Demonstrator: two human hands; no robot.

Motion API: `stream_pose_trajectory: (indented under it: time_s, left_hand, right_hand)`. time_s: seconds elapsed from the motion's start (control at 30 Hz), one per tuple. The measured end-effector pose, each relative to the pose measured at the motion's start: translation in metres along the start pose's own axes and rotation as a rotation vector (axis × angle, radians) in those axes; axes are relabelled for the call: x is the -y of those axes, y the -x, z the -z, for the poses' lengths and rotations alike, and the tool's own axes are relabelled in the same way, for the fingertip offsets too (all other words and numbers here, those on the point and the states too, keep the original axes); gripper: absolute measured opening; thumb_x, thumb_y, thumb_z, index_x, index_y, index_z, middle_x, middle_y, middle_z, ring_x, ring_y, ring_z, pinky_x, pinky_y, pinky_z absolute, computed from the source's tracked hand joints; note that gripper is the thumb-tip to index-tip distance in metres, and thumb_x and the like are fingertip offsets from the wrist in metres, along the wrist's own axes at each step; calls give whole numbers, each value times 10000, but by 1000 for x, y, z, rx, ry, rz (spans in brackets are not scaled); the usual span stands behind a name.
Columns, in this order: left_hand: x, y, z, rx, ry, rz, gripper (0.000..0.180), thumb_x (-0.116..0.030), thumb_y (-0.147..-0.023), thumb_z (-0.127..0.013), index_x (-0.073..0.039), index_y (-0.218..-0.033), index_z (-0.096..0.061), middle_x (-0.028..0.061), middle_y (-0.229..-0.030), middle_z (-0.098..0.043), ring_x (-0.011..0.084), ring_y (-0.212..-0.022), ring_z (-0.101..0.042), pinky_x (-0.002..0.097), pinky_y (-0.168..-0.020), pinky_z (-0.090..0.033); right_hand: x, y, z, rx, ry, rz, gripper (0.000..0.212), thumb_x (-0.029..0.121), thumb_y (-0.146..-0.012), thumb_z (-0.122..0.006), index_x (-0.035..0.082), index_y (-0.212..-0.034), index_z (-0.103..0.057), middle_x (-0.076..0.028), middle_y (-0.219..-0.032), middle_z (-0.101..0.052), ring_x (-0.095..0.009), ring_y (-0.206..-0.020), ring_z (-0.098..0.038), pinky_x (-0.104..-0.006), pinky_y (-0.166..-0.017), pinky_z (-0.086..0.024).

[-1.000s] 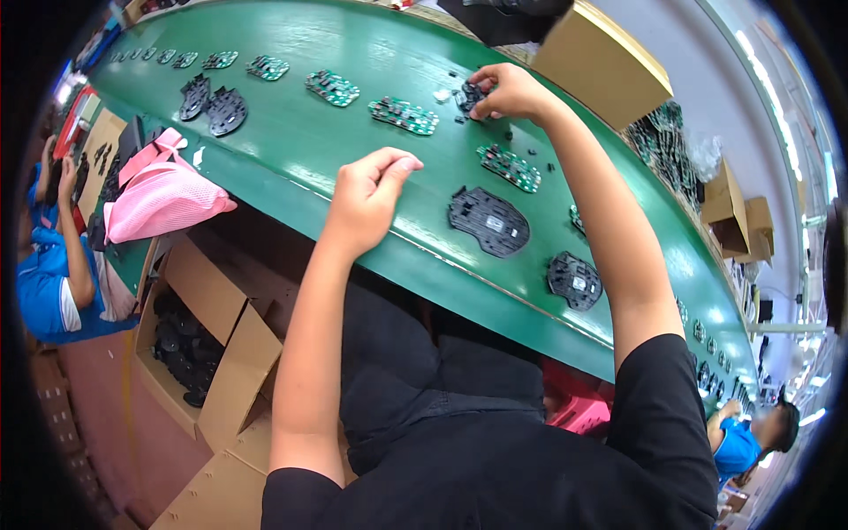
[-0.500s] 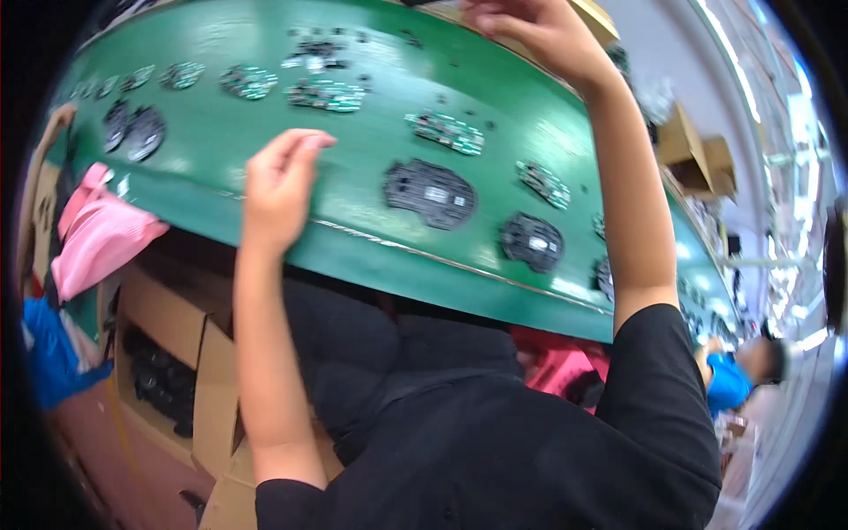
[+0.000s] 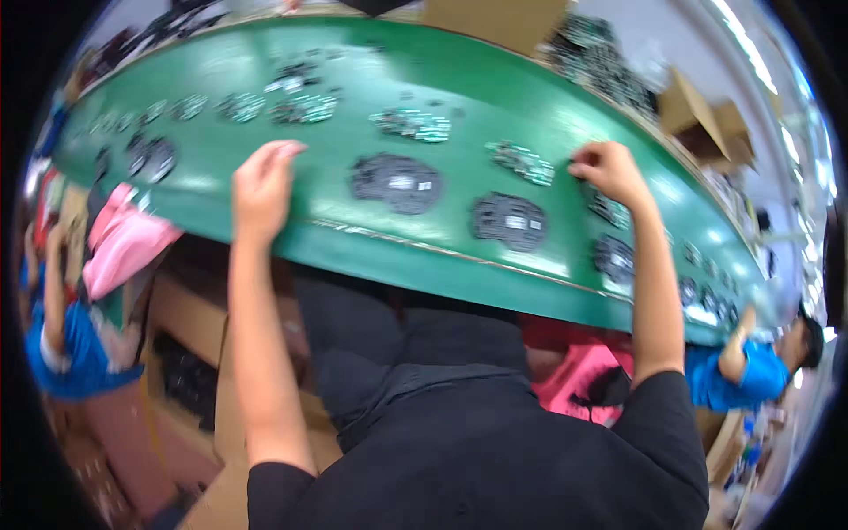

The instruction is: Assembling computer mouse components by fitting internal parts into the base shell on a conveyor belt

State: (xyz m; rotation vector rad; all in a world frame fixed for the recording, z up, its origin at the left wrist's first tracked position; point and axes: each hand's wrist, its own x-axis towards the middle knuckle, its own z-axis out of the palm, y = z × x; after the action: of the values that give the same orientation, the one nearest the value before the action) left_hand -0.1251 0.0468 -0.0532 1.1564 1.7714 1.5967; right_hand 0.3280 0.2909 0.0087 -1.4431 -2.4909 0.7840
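Note:
My left hand [image 3: 261,190] hovers above the near edge of the green table [image 3: 344,283], its fingers curled together; anything in them is hidden. It is nearest to a black moulded plastic shell [image 3: 396,183] lying flat. My right hand [image 3: 614,172] is closed in a pinch beside a green circuit board [image 3: 521,162]; what it pinches, if anything, is too small to make out. Under its wrist lies another board [image 3: 608,210], partly covered. A second black shell [image 3: 510,221] and a third [image 3: 614,256] continue the near row. One more board [image 3: 411,124] lies behind the first shell.
Small dark parts [image 3: 296,75] lie scattered behind a row of boards at left. A heap of boards [image 3: 601,53] and cardboard boxes [image 3: 495,22] stand along the far edge. Co-workers in blue [image 3: 746,375] sit at both sides. A pink cloth [image 3: 128,243] hangs at the left.
My right hand has come back from the far edge of the table toward the board row, fingers now pinched. My left hand stays over the near edge. The view has shifted somewhat.

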Motion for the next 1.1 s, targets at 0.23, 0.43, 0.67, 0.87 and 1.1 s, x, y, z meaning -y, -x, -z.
stream_pose_trajectory:
  time_s: [0.23,0.43,0.67,0.87,1.1]
  left_hand:
    - [-1,-6,-6,-55,-18,-68,181,-155,-1011,-603,-50,-1018,-750,-50,-661,-526,51,-572,-404,227,-502,-309]
    - [13,-33,100,-534,-556,35,236,-162,-959,-589,1,-1042,-739,143,-807,-727,277,-695,-658,392,-678,-531]
    - [19,-38,171,-407,-1126,193,284,-174,-962,-537,-6,-1088,-728,234,-989,-756,443,-891,-713,500,-795,-560]
    - [16,-40,179,-332,-1218,181,280,-175,-964,-533,-29,-1095,-732,229,-1002,-758,447,-908,-713,506,-801,-561]
    - [22,-42,183,-293,-1245,139,265,-179,-965,-544,-43,-1093,-732,237,-969,-754,449,-881,-713,511,-782,-559]
  right_hand:
    - [-9,18,-4,-248,112,50,168,31,-831,-610,-38,-938,-720,-85,-755,-681,-186,-646,-557,-313,-638,-485]
    - [90,73,-46,-205,-424,295,220,-42,-885,-557,-2,-1024,-723,-47,-913,-643,-141,-744,-497,-256,-670,-389]
    - [140,102,-94,-13,-580,344,217,-68,-837,-584,-22,-997,-724,-72,-916,-654,-159,-761,-524,-267,-687,-422]
    - [156,98,-103,26,-604,335,222,-85,-798,-612,-28,-980,-727,-83,-913,-663,-171,-765,-540,-275,-695,-445]
    - [167,98,-111,66,-712,325,211,-101,-793,-658,-23,-976,-728,-76,-914,-675,-158,-748,-556,-258,-688,-460]
